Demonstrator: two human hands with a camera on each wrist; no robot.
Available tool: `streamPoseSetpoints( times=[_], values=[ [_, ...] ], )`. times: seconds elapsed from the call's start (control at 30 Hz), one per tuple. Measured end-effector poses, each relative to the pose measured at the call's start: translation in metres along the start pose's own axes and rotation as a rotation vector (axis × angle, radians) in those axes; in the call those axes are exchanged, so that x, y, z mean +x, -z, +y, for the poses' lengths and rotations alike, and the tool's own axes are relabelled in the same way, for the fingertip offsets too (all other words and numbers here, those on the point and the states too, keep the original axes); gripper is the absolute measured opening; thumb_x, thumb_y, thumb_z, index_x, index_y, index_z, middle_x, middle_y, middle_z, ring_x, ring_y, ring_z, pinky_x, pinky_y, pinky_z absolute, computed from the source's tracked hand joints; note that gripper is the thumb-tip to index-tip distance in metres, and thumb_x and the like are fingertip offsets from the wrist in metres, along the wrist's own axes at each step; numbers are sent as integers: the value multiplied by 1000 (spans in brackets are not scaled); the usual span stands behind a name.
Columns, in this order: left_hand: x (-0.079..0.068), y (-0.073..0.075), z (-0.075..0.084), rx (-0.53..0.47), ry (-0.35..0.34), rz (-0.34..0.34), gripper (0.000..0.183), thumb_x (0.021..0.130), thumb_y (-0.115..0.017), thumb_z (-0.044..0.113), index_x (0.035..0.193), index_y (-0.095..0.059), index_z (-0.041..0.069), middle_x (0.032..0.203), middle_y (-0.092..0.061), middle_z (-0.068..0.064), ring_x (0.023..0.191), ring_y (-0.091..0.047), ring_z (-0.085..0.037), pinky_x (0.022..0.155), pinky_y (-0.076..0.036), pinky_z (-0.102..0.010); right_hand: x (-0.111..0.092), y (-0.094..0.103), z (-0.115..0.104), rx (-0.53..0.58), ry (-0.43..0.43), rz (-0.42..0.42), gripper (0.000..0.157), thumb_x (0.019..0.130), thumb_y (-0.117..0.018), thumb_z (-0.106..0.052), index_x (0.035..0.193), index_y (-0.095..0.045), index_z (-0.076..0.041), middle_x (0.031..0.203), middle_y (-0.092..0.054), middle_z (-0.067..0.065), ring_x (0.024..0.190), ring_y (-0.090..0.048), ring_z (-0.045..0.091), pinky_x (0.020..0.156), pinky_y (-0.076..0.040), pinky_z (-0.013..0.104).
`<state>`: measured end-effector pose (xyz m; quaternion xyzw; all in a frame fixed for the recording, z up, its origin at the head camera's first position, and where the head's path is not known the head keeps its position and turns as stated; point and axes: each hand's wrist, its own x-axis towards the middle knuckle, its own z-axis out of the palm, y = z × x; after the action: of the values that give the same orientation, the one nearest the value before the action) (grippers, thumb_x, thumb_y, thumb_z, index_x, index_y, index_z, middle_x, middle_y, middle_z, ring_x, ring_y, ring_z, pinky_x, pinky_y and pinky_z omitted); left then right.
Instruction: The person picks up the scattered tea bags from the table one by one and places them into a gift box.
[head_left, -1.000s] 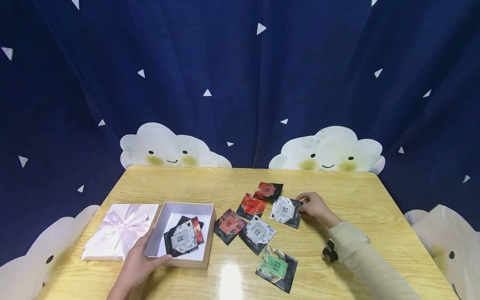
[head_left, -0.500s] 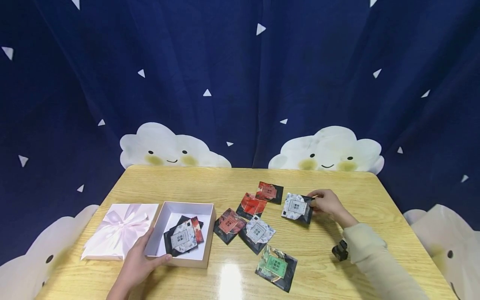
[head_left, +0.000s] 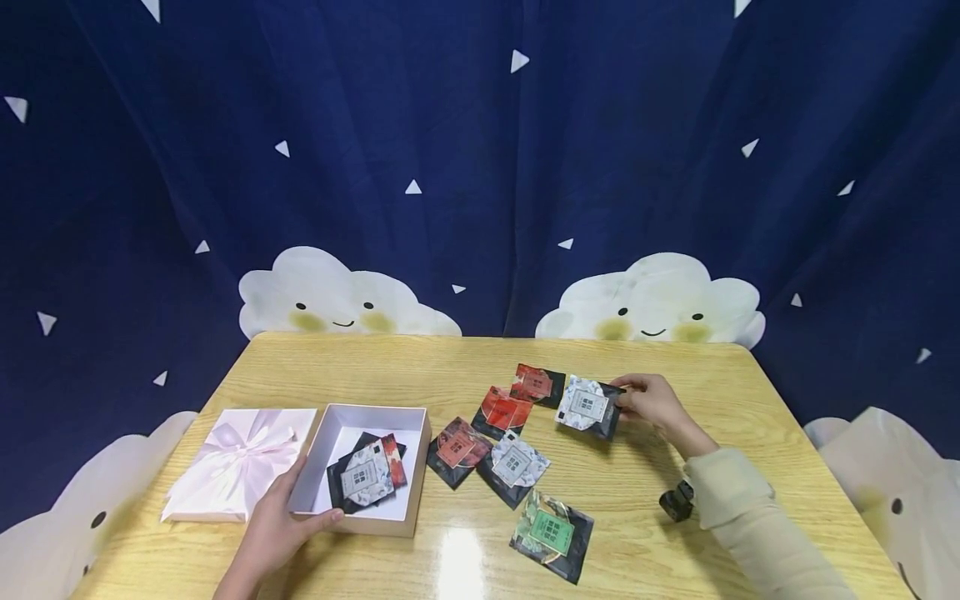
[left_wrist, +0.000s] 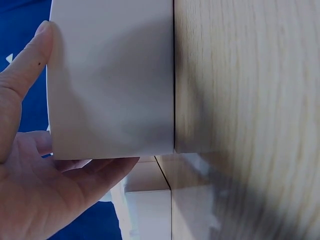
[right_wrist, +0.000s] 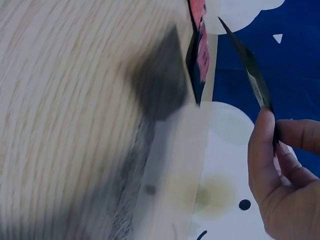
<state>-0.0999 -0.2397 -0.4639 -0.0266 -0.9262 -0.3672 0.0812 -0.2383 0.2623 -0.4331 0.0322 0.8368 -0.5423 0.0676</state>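
Head view: our right hand (head_left: pixel 651 402) pinches a grey-labelled packet (head_left: pixel 588 406) clear of the table (head_left: pixel 675 367) while our left hand (head_left: pixel 279 525) grips the open box (head_left: pixel 405 492); the label print is unreadable.

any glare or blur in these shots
Head view: sharp, with a bright glare patch on the table near the green packet. Left wrist view: the wood is blurred beside the white box. Right wrist view: the tabletop is smeared and the held packet soft.

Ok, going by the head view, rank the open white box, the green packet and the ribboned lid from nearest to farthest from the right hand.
From the right hand:
1. Green packet, at the table's near edge, left of the hand.
2. Open white box, further left, gripped by the left hand.
3. Ribboned lid, at the far left, beside the box.
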Motion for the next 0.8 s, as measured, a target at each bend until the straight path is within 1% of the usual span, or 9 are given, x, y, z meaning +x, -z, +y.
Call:
streamPoseSetpoints(
  times=[0.07,0.17,0.27,0.37,0.53,0.7,0.8],
  values=[
    [0,0,0,4,-7,6,99,62,-84,26,133,-29,-15,127,-37,-40,114,-37,-53,92,-33,-61,0,-2,-2,17,16,-3,36,83,-51,6,117,-50,14,90,-57,19,63,-59,14,66,-55,41],
    [0,-1,0,10,-17,14,99,62,-84,26,133,-30,-16,126,-37,-40,114,-38,-53,91,-33,-60,-1,-5,-7,37,41,-14,36,83,-51,6,117,-49,15,95,-57,24,63,-59,13,65,-55,39],
    [-1,-1,1,11,-22,16,98,62,-84,26,133,-30,-16,126,-38,-40,114,-37,-53,92,-33,-60,-3,-7,-12,66,53,-20,35,82,-50,7,116,-49,16,98,-57,26,64,-59,13,63,-55,34],
    [0,-1,1,15,-21,15,99,62,-84,27,132,-30,-16,127,-37,-39,114,-37,-53,92,-32,-60,-4,-9,-19,84,64,-23,36,80,-49,9,115,-49,17,93,-57,23,63,-58,13,60,-55,31],
    [0,0,2,11,-24,13,98,62,-84,26,132,-30,-17,126,-37,-40,114,-37,-53,92,-32,-60,-5,-12,-30,92,80,-27,36,79,-50,9,114,-49,17,85,-56,17,63,-57,13,60,-55,31],
    [0,1,2,16,-20,6,98,62,-83,27,132,-30,-17,127,-37,-40,115,-36,-54,93,-32,-60,-8,-18,-43,113,109,-49,36,78,-51,10,113,-50,17,83,-58,15,63,-58,13,59,-55,29],
    [0,1,2,21,-16,0,99,62,-83,28,133,-29,-17,127,-36,-40,115,-36,-54,93,-32,-60,-8,-23,-50,137,128,-70,35,78,-51,10,113,-50,17,83,-58,14,64,-58,13,61,-55,31]
  ],
)
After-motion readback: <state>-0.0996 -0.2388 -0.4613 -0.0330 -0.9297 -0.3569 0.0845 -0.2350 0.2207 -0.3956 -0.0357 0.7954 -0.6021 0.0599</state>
